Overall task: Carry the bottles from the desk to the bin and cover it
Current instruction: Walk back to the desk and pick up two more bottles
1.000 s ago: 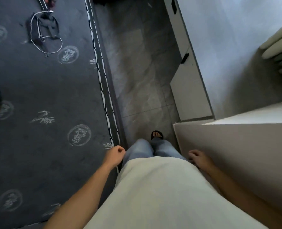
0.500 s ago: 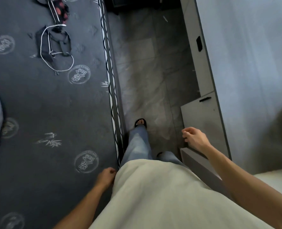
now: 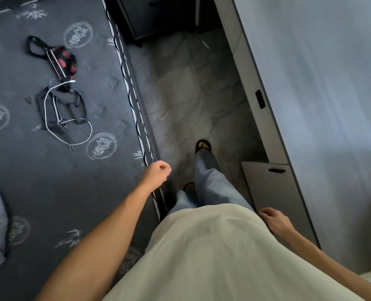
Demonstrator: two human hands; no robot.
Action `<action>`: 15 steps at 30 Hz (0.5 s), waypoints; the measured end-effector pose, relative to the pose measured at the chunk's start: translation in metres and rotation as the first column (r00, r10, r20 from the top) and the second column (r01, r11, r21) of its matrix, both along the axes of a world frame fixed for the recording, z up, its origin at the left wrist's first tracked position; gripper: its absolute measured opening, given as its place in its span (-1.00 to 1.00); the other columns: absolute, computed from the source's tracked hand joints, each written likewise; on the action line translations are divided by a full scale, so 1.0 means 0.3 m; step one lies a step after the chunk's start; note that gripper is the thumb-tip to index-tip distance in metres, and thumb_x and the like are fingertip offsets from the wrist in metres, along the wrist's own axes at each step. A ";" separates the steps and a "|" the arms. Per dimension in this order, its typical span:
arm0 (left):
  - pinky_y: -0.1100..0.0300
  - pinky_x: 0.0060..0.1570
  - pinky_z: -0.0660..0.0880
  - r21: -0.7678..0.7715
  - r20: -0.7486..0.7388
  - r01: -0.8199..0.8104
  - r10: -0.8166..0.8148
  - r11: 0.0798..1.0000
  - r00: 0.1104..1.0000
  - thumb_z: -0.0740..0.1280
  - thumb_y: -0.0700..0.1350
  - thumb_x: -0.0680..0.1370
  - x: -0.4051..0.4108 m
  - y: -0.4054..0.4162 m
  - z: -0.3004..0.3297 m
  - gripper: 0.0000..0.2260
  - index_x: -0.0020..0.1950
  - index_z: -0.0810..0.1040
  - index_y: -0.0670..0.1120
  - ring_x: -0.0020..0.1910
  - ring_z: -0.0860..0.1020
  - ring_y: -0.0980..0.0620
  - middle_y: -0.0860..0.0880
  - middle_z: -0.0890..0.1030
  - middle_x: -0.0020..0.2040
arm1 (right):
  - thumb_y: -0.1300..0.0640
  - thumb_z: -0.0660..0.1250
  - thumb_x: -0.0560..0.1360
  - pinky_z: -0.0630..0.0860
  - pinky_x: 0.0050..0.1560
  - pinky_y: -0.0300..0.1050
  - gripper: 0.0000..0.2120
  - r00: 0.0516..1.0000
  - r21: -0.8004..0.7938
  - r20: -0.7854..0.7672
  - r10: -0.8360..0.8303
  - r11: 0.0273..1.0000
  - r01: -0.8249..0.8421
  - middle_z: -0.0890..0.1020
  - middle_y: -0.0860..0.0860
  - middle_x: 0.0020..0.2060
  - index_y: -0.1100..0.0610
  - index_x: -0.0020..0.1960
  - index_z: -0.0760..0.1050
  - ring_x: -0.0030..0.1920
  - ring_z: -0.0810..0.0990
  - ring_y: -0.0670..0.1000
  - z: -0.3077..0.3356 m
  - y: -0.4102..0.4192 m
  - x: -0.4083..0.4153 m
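No bottle, desk or bin shows in the head view. My left hand (image 3: 157, 173) is curled into a loose fist with nothing in it, swung forward over the edge of a dark patterned bed. My right hand (image 3: 274, 220) hangs by my hip beside a low white cabinet, fingers loosely bent and empty. My legs in light jeans and black sandals are mid-step on the grey tiled floor between the bed and the cabinets.
The bed (image 3: 50, 170) fills the left, with a black and red bag (image 3: 60, 59), a dark pouch and a white cord (image 3: 67, 118) on it. White cabinets (image 3: 267, 187) line the right. A dark nightstand (image 3: 158, 16) stands ahead. The floor aisle (image 3: 191, 94) is narrow.
I have walked forward along the aisle. My left hand swung forward and up; my right hand swung back to my hip. The nightstand has come into view.
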State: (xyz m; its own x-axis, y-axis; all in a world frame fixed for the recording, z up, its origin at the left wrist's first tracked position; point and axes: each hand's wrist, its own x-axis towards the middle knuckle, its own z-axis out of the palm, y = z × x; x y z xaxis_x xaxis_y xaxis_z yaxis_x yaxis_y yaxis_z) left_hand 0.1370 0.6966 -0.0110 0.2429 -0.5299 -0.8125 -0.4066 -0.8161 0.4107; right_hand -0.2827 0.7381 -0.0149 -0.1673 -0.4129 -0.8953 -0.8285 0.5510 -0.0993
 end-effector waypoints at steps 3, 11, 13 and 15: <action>0.07 -0.08 0.53 0.001 0.006 0.023 -0.023 1.000 1.000 0.33 -0.09 0.53 0.026 -0.188 0.001 -0.91 -0.15 0.60 -0.01 -0.19 0.66 -0.11 -0.11 0.72 -0.14 | 0.01 0.29 0.61 0.45 0.06 -0.13 -0.73 0.999 0.027 -0.003 -0.046 0.999 0.046 0.67 0.05 0.19 0.05 0.24 0.63 0.12 0.59 0.08 -0.013 -0.143 0.025; -0.01 0.13 0.60 0.138 0.082 0.095 -0.107 0.986 0.991 0.34 -0.15 0.58 0.158 -0.397 -0.014 -0.87 0.01 0.68 -0.11 0.00 0.68 -0.18 -0.17 0.73 -0.03 | 0.04 0.27 0.62 0.58 0.21 0.11 -0.74 0.990 -0.085 0.112 -0.082 0.992 0.091 0.70 0.09 0.11 0.09 0.22 0.62 0.11 0.66 0.13 -0.051 -0.721 0.235; 0.08 0.05 0.57 0.159 0.107 0.124 -0.141 0.980 0.984 0.35 -0.12 0.60 0.198 -0.419 -0.006 -0.85 0.06 0.70 -0.09 0.00 0.68 -0.12 -0.12 0.74 0.00 | 0.02 0.26 0.61 0.60 0.19 0.10 -0.74 0.984 -0.143 0.149 -0.094 0.983 0.116 0.72 0.06 0.05 0.06 0.19 0.64 0.06 0.67 0.11 -0.040 -0.880 0.307; 0.09 -0.03 0.54 0.184 0.113 0.119 -0.141 0.976 0.984 0.36 -0.10 0.61 0.244 -0.440 -0.006 -0.85 0.07 0.71 -0.10 -0.01 0.68 -0.14 -0.13 0.73 0.02 | 0.02 0.27 0.59 0.64 0.12 0.08 -0.76 0.972 -0.184 0.200 -0.125 0.969 0.162 0.73 0.03 -0.04 0.05 0.14 0.64 -0.04 0.70 0.08 -0.026 -1.034 0.384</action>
State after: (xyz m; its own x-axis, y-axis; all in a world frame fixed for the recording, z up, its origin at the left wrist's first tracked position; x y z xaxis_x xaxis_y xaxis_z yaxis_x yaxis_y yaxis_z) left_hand 0.2101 0.5645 -0.0127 0.2864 -0.4154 -0.8634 -0.5528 -0.8076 0.2052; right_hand -0.1676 0.4279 -0.0227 -0.0770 -0.5689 -0.8188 -0.6990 0.6164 -0.3625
